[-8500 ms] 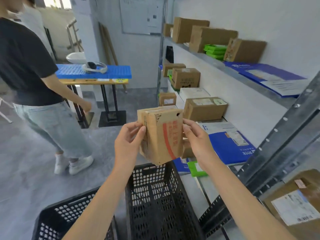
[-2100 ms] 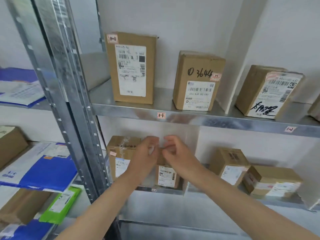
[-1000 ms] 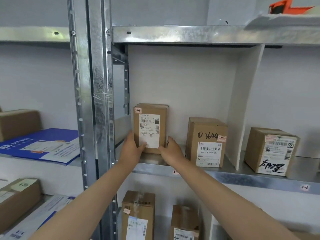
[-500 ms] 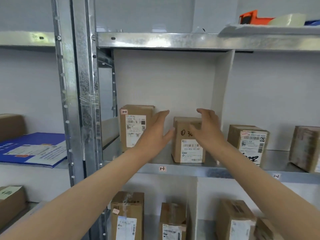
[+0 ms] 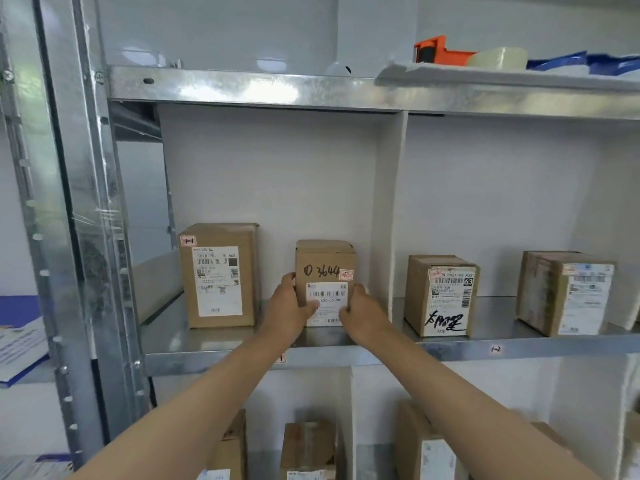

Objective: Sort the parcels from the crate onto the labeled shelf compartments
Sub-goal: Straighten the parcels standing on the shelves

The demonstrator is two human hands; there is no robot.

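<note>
Parcel (image 5: 325, 261) beside divider (image 5: 388, 202) is held by left grip (image 5: 291, 310), right grip (image 5: 363, 315).

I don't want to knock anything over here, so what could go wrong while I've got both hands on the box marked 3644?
The right hand sits in the narrow gap between the 3644 box and the white divider; sliding the box right could pinch its fingers. Both thumbs press on the barcode label, which might scuff it. Shifting left, the left hand could nudge the taller box beside it.
</note>
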